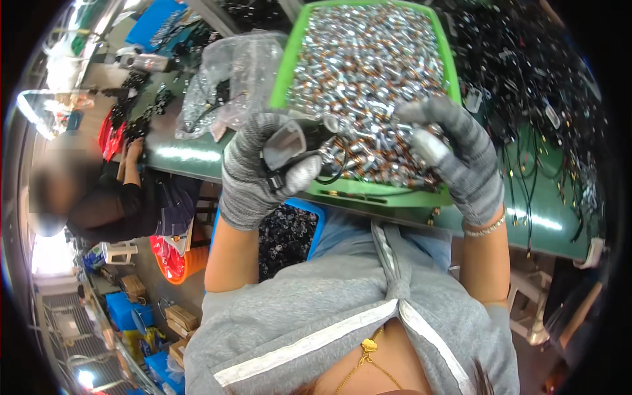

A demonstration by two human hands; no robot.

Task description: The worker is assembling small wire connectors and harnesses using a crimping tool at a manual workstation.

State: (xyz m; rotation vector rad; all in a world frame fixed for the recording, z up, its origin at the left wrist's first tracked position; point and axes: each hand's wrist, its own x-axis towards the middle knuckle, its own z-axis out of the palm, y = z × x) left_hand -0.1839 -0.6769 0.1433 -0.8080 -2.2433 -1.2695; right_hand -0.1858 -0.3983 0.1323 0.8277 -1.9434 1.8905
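My left hand point(253, 171), in a grey knit glove with pale fingertips, is closed around a black housing point(309, 135). It has a light grey rounded face, and a thin black cable loops down from it. A silvery round piece shows at its right end; whether it belongs to the housing I cannot tell. My right hand point(461, 155), gloved alike, hovers over the near right part of a green tray point(284, 76) heaped with small silver-and-copper metal parts point(368, 59). Its thumb and fingers are apart, with metal parts visible behind the gap.
Clear plastic bags point(230, 79) lie left of the tray. Many black cables point(526, 151) spread over the green table point(559, 224) at right. A blue bin of black parts point(286, 237) stands below the table edge. At left a co-worker point(118, 204) handles black pieces.
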